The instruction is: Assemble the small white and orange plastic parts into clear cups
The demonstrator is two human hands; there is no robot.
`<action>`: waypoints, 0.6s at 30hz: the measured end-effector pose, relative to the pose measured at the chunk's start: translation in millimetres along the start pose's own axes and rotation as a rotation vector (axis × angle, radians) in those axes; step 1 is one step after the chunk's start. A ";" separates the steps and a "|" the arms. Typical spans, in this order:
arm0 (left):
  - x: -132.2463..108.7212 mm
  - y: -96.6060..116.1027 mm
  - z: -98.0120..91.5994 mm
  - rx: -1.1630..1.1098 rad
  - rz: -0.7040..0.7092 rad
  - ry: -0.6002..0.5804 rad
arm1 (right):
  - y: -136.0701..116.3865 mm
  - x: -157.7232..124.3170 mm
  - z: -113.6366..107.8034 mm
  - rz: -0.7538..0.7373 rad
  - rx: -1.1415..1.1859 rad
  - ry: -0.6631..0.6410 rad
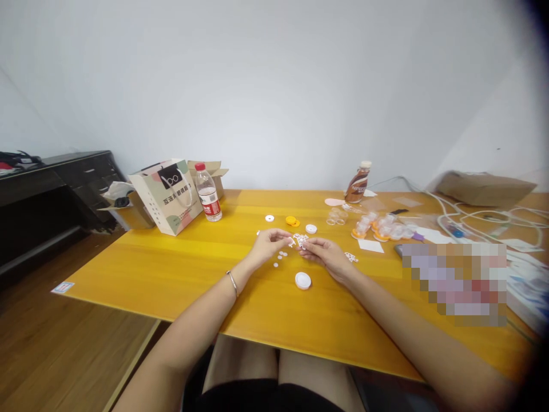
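Observation:
My left hand is closed in a pinch on a small white piece at the middle of the table. Facing it, my right hand grips a white perforated piece between thumb and fingers; the two pieces are close together, and I cannot tell whether they are joined. Several small white discs lie below my left hand. A round white lid-like part rests nearer to me. Beyond the hands are a yellow round part, a white ring and another white round part. A second white perforated piece lies right of my right hand.
A paper bag and a red-capped water bottle stand at the left. A brown drink bottle stands at the back. Clear-and-orange plastic parts, white cables and a blurred-out object lie at the right.

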State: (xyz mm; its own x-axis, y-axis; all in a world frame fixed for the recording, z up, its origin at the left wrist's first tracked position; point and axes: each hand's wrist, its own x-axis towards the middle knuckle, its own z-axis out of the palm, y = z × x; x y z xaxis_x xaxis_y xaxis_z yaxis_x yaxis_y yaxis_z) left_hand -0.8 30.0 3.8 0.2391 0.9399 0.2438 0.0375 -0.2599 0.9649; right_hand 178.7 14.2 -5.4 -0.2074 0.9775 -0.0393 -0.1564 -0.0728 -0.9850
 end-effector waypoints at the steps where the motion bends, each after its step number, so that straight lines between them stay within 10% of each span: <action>1: -0.2 0.5 0.5 0.049 0.053 0.015 | 0.7 0.4 -0.2 0.007 -0.005 0.006; 18: -2.4 -5.8 3.5 0.342 0.374 -0.072 | -0.3 -4.5 4.5 0.051 0.043 -0.109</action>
State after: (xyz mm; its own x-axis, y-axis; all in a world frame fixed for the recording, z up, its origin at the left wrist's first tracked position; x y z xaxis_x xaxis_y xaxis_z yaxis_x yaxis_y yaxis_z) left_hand 1.8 28.5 -2.8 0.3625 0.7542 0.5476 0.2495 -0.6446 0.7227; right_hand 175.3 9.0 -4.2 -0.3199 0.9450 -0.0687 -0.1837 -0.1330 -0.9739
